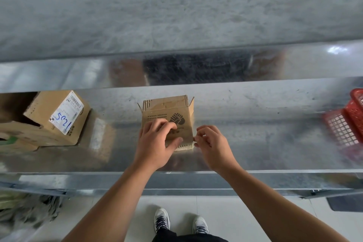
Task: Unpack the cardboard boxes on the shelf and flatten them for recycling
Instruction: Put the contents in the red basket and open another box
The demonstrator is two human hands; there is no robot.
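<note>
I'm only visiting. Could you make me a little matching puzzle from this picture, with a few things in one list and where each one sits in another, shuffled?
Things:
1. small box
2. labelled box
3. red basket
4. shoes

Places:
A. left end of the shelf
B. on the floor
C. middle of the shelf
D. right end of the shelf

Pairs: 1-C, 2-A, 3-D, 4-B.
</note>
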